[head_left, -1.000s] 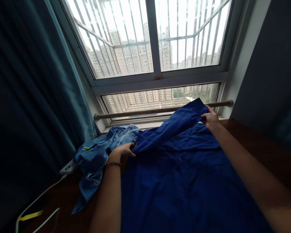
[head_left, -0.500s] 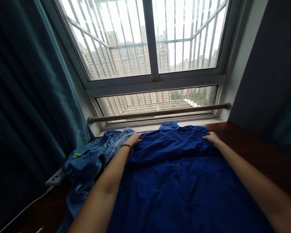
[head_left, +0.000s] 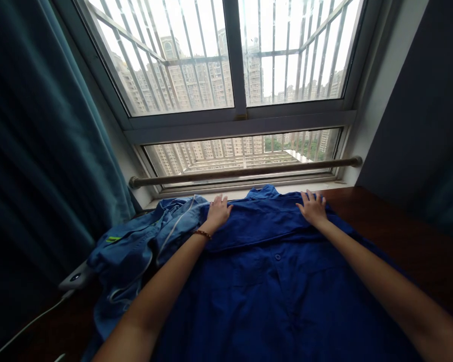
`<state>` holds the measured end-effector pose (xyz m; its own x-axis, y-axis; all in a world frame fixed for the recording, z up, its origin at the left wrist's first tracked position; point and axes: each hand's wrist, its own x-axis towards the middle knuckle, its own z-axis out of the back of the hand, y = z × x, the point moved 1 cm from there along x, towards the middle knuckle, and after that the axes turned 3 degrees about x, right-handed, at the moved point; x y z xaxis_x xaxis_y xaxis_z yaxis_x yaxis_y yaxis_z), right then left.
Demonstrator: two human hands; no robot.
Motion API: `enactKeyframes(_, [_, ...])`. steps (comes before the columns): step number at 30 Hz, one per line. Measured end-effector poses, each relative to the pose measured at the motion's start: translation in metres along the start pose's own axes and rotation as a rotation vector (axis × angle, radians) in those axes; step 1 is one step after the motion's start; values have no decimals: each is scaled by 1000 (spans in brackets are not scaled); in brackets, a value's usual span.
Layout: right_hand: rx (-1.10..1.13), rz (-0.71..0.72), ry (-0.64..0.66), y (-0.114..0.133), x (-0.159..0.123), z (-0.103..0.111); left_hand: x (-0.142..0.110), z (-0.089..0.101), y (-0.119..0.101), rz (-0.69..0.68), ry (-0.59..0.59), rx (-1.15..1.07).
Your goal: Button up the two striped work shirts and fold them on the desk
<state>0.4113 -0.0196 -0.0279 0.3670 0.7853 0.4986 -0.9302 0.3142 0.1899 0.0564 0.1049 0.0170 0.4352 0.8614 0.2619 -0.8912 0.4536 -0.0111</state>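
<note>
A dark blue buttoned shirt [head_left: 275, 281] lies spread on a dark wooden surface [head_left: 419, 241] below the window. Its far part is folded over toward me. My left hand [head_left: 218, 211] lies flat on the left end of that folded part, fingers spread, a bead bracelet on the wrist. My right hand [head_left: 312, 207] presses flat on the right end of the fold, fingers apart. Neither hand grips the cloth.
A crumpled lighter blue garment [head_left: 136, 251] with a yellow-green tag lies to the left. A phone [head_left: 75, 279] with a white cable sits at its left edge. A metal rail [head_left: 245, 172] runs along the barred window. A teal curtain [head_left: 41, 151] hangs on the left.
One second ago both hands held a raised flap of the dark blue shirt. They brought it down onto the shirt, and now both hands lie flat on the fold.
</note>
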Motion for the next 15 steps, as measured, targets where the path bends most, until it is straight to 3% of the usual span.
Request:
enactKeyframes(3, [-30, -27, 188, -9, -14, -12, -20, -31, 11, -60, 62, -3])
enactKeyframes(6, [4, -176, 377, -30, -19, -24, -31, -55, 36, 69, 176, -32])
enactKeyframes(9, [52, -187, 452, -41, -12, -28, -29, -65, 50, 139, 190, -92])
enactKeyframes(11, [108, -205, 435, -44, -3, -26, -22, -64, 53, 221, 115, -181])
enactKeyframes(15, [266, -409, 228, -59, 20, -14, -2, -56, 61, 458, -60, -346])
